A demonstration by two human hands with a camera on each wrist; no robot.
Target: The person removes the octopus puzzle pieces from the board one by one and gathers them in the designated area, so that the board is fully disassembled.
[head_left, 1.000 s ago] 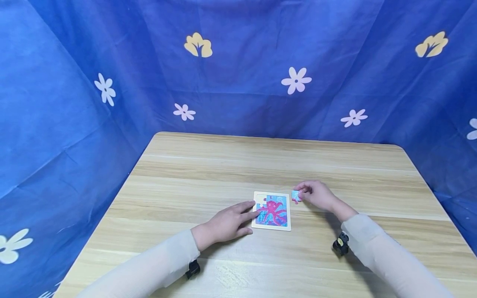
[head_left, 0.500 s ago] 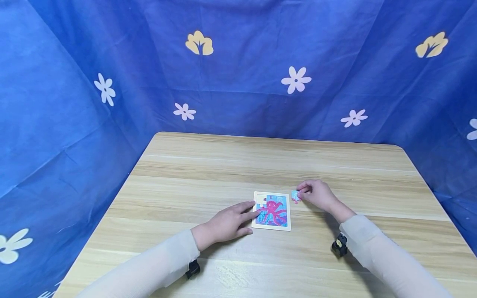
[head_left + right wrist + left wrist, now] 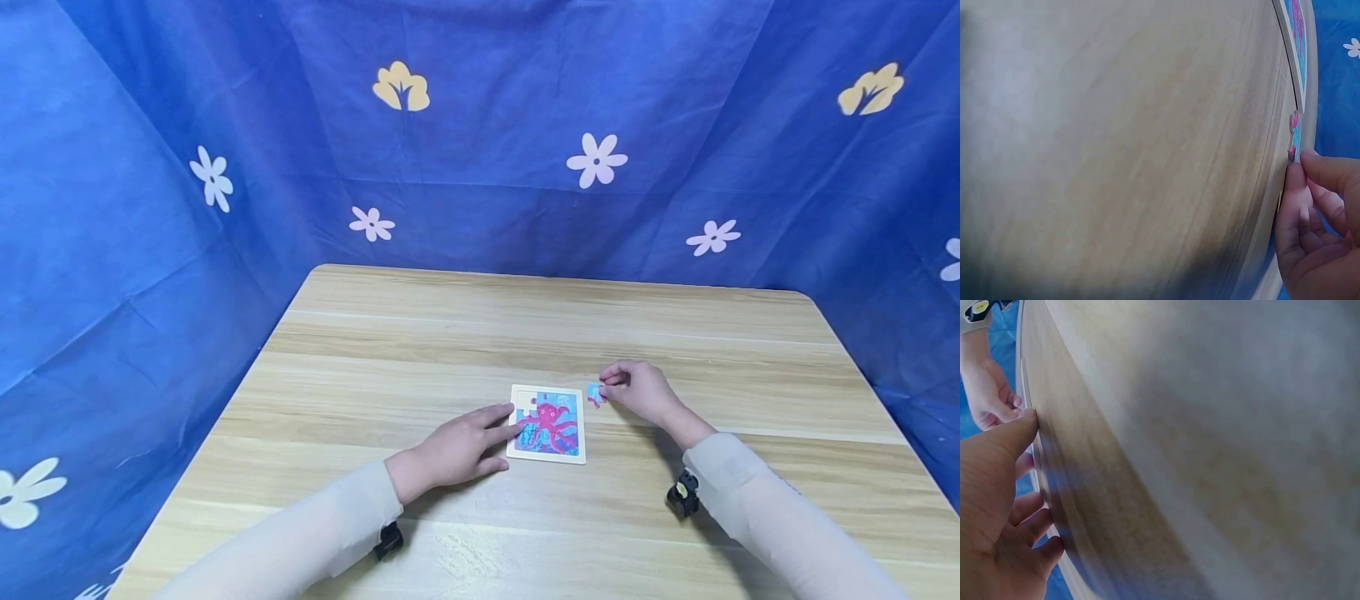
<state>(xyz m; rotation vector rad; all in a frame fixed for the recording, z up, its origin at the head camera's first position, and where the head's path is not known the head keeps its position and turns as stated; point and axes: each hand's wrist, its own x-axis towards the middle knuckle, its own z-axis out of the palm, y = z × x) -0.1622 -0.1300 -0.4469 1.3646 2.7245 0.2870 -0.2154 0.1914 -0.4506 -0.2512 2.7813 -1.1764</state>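
A square jigsaw puzzle [image 3: 547, 433] with a pink octopus on blue lies in a pale wooden tray frame [image 3: 547, 457]. Bare wood shows in its upper left corner. My left hand [image 3: 463, 446] lies with fingers spread at the frame's left side, fingertips on the rim and over the picture's edge. Just beyond the frame's upper right corner, my right hand [image 3: 641, 393] pinches a blue-and-pink puzzle piece [image 3: 595, 393] between thumb and fingers. In the right wrist view that puzzle piece [image 3: 1295, 136] stands out past the fingertips, close over the tabletop near the frame [image 3: 1294, 53].
The wood-grain table [image 3: 450, 333] has rounded far corners. A blue cloth [image 3: 487, 125] with white flowers and yellow trees hangs behind it and along both sides. Black wrist cameras sit under both sleeves, the right camera [image 3: 683, 493] close over the tabletop.
My right hand has shifted slightly right along the puzzle piece's edge, and the piece now sits at a slightly different angle. My left hand and the framed puzzle stay in place.
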